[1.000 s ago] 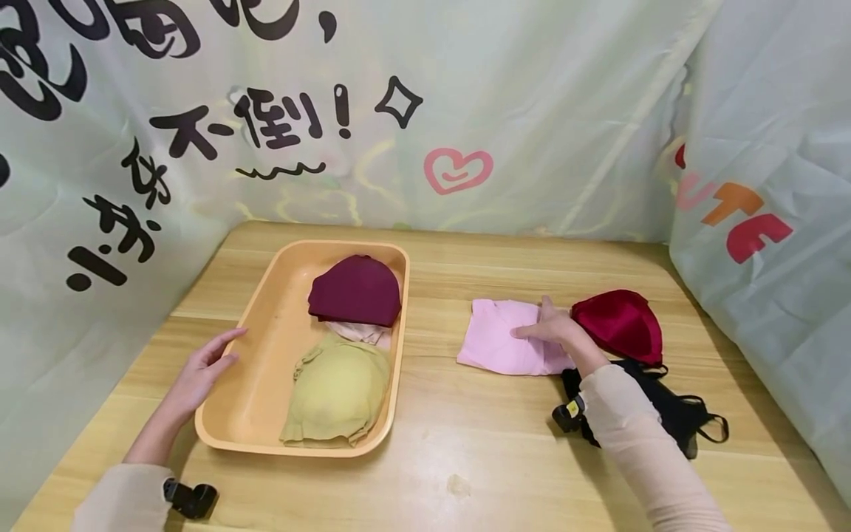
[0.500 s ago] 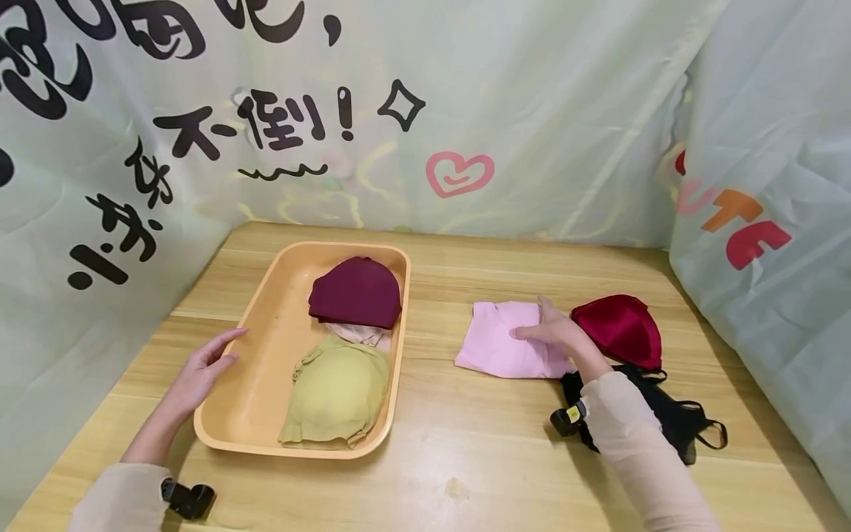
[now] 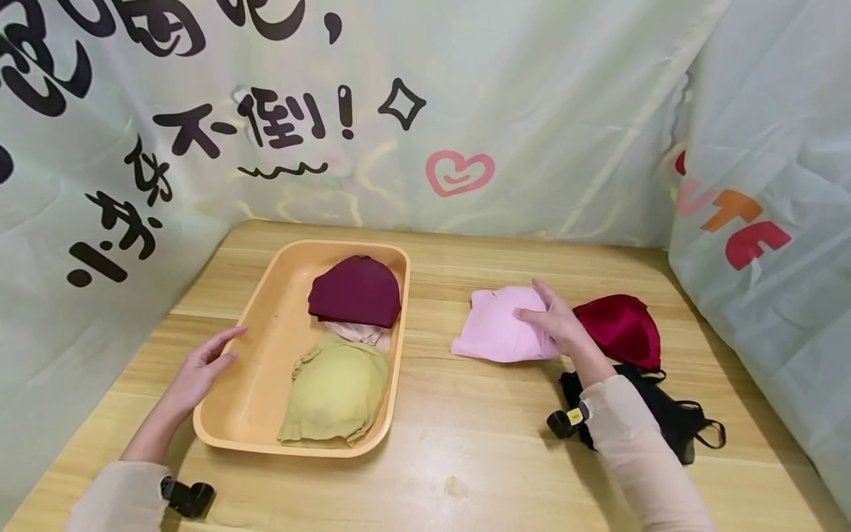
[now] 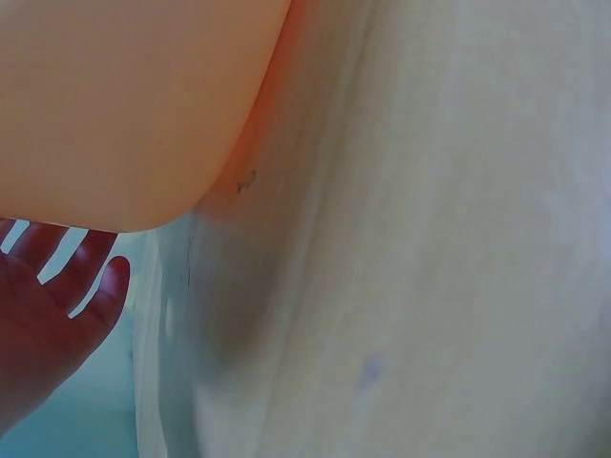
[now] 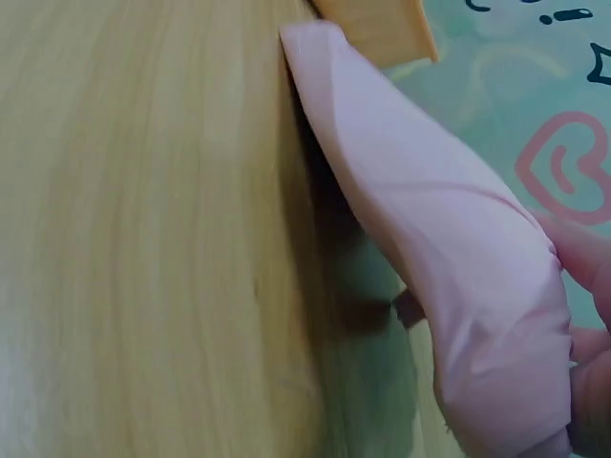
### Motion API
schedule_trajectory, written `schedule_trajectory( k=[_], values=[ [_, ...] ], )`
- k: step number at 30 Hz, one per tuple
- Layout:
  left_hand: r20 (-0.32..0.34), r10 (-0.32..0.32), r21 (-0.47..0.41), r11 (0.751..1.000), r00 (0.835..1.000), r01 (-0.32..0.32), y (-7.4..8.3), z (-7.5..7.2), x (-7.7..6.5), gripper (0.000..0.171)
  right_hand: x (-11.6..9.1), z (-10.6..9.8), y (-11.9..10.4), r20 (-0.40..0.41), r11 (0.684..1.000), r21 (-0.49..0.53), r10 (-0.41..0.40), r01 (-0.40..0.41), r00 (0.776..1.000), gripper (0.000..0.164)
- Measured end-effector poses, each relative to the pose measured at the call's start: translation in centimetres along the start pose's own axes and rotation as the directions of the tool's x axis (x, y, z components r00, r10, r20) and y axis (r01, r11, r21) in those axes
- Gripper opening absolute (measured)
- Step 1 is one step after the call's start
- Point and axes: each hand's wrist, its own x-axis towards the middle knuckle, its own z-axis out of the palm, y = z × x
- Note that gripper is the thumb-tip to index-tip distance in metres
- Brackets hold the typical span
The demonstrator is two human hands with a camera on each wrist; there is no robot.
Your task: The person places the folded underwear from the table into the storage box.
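My right hand (image 3: 561, 325) grips a folded pink bra (image 3: 501, 325) at its right end, thumb on top and fingers mostly hidden behind the fabric. In the right wrist view the pink bra (image 5: 430, 210) is tilted, its near part raised off the table. My left hand (image 3: 199, 373) touches the left rim of an orange plastic bin (image 3: 262, 384), its fingers loosely extended. From the left wrist, the fingers (image 4: 86, 267) are seen against the bin's outer side. Inside the bin lie a folded plum bra (image 3: 355, 292) and a yellow-green bra (image 3: 339, 388), with a pale pink piece (image 3: 362, 332) between them.
Right of the pink bra lies a dark red velvety bra (image 3: 621, 329). A black strapped bra (image 3: 668, 410) is partly covered by my right forearm. Printed cloth sheets (image 3: 565, 111) stand behind and beside the wooden table (image 3: 452, 421).
My right hand has lifted the pink bra slightly and tilted it up off the table. The left hand and the bin have stayed in place.
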Motion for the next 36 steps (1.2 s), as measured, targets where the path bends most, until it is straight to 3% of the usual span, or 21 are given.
schedule_trajectory(
  k=[10, 20, 29, 36],
  values=[
    [-0.005, 0.024, -0.02, 0.999, 1.0, -0.024, 0.1, 0.0, 0.0, 0.039, -0.2, 1.4, -1.1, -0.126, 0.992, 0.122, -0.01, 0.025, 0.992, 0.073],
    [-0.007, 0.022, -0.027, 0.999, 1.0, -0.022, 0.3, -0.1, 0.0, 0.039, -0.2, 2.0, -1.6, -0.21, 0.972, 0.23, 0.013, 0.037, 0.978, 0.071],
    [-0.011, 0.009, -0.01, 1.0, 1.0, -0.009, 0.4, 0.0, 0.1, 0.04, -0.8, 2.3, -2.6, -0.164, 0.892, 0.446, -0.001, 0.075, 0.986, 0.069],
    [-0.009, 0.004, -0.01, 1.0, 1.0, -0.004, 0.3, 0.0, 0.1, 0.04, -1.3, 2.7, -3.3, -0.119, 0.872, 0.482, -0.033, 0.087, 0.992, 0.069]
  ],
)
